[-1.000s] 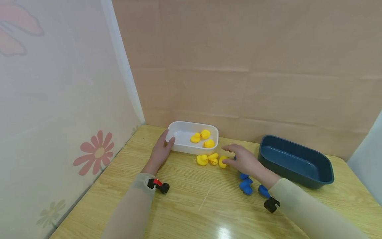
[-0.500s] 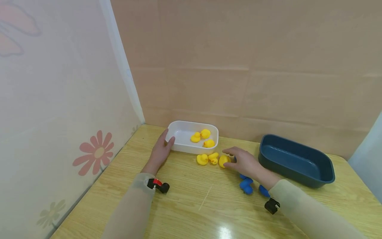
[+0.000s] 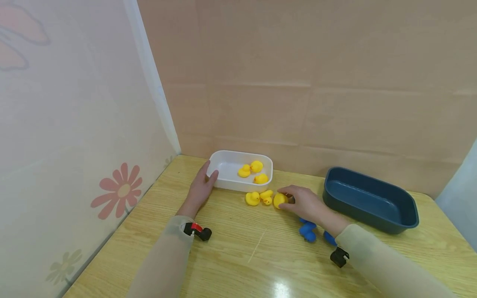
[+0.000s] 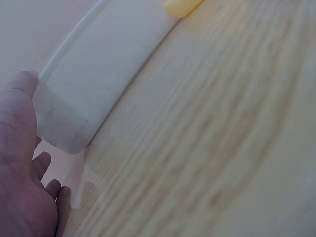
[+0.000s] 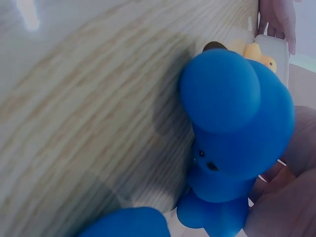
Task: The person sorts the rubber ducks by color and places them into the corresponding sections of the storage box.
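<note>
My left hand [image 3: 201, 188] holds the left end of a white plastic tub [image 3: 236, 185], thumb at the near side and fingers round the end. In the left wrist view the thumb [image 4: 24, 84] meets the tub's rim. Two yellow rubber ducks and a third lie inside the tub at its right. My right hand [image 3: 307, 203] pinches another yellow rubber duck [image 3: 279, 201] between thumb and forefinger, low over the table. Just left of it lie two more yellow ducks [image 3: 252, 199]. In the right wrist view a blue rubber duck [image 5: 237, 113] hides most of the fingers' work.
Several blue rubber ducks [image 3: 307, 231] lie under and in front of my right forearm, partly hidden. A dark blue tub [image 3: 357, 216] stands at the right, near the back wall [image 3: 261, 116]. A flowered white wall [image 3: 112, 178] borders the table's left edge.
My right thumb and forefinger have closed in on the yellow duck from a spread hold beside it. My left hand stays on the white tub.
</note>
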The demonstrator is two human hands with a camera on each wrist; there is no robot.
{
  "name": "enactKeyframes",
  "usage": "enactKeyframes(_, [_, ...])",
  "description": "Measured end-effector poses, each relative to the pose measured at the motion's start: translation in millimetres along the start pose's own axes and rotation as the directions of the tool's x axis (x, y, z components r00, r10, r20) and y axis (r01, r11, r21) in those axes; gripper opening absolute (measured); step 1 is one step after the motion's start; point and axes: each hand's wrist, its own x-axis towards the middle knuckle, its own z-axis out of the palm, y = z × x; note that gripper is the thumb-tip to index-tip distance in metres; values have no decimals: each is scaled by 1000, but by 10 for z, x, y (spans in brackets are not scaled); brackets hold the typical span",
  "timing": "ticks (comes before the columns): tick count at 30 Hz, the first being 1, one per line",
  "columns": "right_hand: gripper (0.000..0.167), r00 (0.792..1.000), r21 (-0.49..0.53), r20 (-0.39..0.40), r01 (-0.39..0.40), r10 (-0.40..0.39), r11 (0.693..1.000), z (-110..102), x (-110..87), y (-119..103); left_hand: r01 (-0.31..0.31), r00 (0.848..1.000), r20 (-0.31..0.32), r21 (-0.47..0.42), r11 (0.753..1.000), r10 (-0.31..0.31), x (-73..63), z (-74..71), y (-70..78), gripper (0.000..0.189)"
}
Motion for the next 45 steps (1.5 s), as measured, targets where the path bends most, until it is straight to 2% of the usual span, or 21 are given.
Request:
enactKeyframes(10, [49,1000,3,-17,4,-4,1000,8,-10,-24,11,1000,3,0,1000,-11,-7,-4,6,80])
enactKeyframes(18, [52,998,61,-22,-55,56,997,-24,-35,-52,5,1000,-2,1,1000,-5,6,6,7,79])
enactKeyframes(26, [51,997,79,-75,-12,18,997,-40,-66,-118,-3,1000,-7,2,1000,3,9,6,-26,80])
enactKeyframes(36, [50,996,98,-92,-9,18,995,-36,-69,-168,-11,1000,0,-2,1000,11,22,6,-67,82])
enactKeyframes(45, [50,993,83,-119,-8,18,997,-41,-76,-160,-19,1000,-4,-4,1000,19,7,-4,-39,81])
